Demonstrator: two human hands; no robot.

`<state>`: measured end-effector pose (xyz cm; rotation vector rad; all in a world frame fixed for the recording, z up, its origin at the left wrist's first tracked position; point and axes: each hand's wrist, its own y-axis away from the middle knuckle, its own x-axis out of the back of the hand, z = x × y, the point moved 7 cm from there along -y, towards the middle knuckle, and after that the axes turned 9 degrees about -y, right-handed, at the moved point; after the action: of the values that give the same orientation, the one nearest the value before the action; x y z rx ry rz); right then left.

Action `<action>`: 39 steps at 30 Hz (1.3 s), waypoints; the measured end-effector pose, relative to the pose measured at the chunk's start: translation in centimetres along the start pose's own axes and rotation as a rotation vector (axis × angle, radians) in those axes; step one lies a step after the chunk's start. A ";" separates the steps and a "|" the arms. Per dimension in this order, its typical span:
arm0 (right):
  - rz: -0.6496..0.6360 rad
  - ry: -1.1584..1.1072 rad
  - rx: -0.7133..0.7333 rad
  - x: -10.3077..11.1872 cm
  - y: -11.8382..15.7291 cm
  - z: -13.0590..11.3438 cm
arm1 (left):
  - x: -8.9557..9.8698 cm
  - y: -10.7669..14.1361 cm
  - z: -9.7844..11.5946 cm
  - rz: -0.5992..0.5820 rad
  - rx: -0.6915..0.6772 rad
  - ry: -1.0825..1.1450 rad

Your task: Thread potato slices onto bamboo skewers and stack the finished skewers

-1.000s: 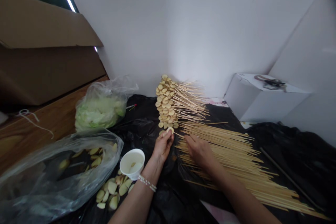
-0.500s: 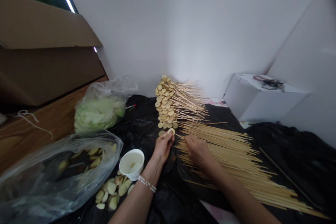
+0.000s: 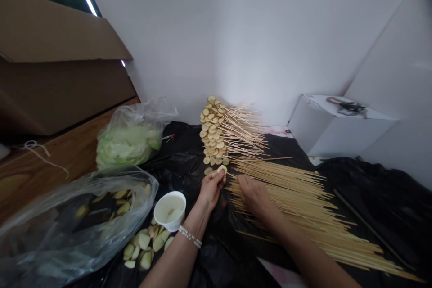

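Observation:
Between its thumb and fingers, my left hand point(image 3: 212, 187) pinches a round potato slice point(image 3: 222, 169). My right hand point(image 3: 254, 192) is closed on a thin wooden skewer point(image 3: 232, 175), whose end reaches the slice; how deep it goes in is hidden by the fingers. Just beyond both hands lies a stack of skewered potato slices point(image 3: 212, 132), the bare sticks pointing right. Loose skewers point(image 3: 303, 198) are spread under and beside my right hand. Left of my left wrist stands a white cup point(image 3: 170, 209) with a little in its bottom, and loose potato slices point(image 3: 145, 245) lie around its base.
Black plastic sheeting point(image 3: 216, 256) covers the work surface. At the left are an open clear bag point(image 3: 33, 234) with potato slices and a tied bag of pale green leaves point(image 3: 130, 141). A cardboard box point(image 3: 60, 90) stands behind. A white box point(image 3: 337, 126) sits back right.
Both hands stay almost in place, still holding the potato slice and the skewer. The view has shifted very slightly; nothing else has visibly moved.

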<state>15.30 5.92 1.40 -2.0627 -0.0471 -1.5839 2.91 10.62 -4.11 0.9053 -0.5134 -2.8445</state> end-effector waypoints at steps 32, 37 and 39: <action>0.055 -0.085 0.004 0.0 -0.4 1.4 | 0.3 -0.2 1.0 -0.014 -0.063 0.023; -0.005 -0.088 -0.036 -0.2 -0.4 1.6 | 0.3 -0.2 0.7 -0.016 -0.033 -0.008; 0.022 -0.109 -0.037 0.1 -0.5 1.5 | 0.3 -0.3 0.5 -0.021 -0.025 -0.020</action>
<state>16.51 6.93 1.40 -2.1694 -0.0338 -1.4688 2.38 10.96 -3.97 0.8835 -0.4721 -2.8746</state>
